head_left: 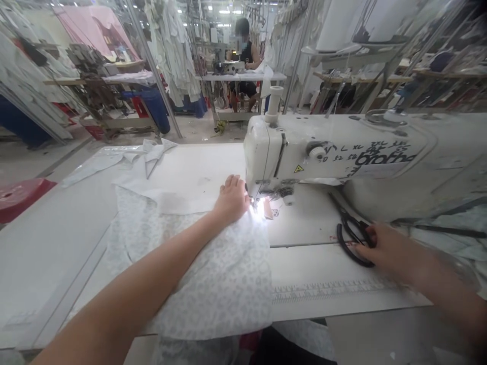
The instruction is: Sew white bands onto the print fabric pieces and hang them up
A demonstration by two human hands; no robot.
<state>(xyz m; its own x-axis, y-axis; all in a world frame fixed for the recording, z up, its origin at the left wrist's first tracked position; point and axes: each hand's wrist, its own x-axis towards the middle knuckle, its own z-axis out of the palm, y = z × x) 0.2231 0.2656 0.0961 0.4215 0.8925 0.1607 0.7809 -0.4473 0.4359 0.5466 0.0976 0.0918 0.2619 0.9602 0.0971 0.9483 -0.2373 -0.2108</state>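
Note:
My left hand lies flat on a pale patterned fabric, pressing it down just left of the needle area of a white sewing machine. My right hand rests on the table to the right, its fingers on the handles of black scissors lying under the machine arm. Whether the fingers are through the loops is hidden. The machine lamp lights the cloth near the presser foot.
A white sewing table carries plain white cloth pieces at the back left. A red stool stands at the left. Another person sits at a far sewing table. Garments hang on racks behind.

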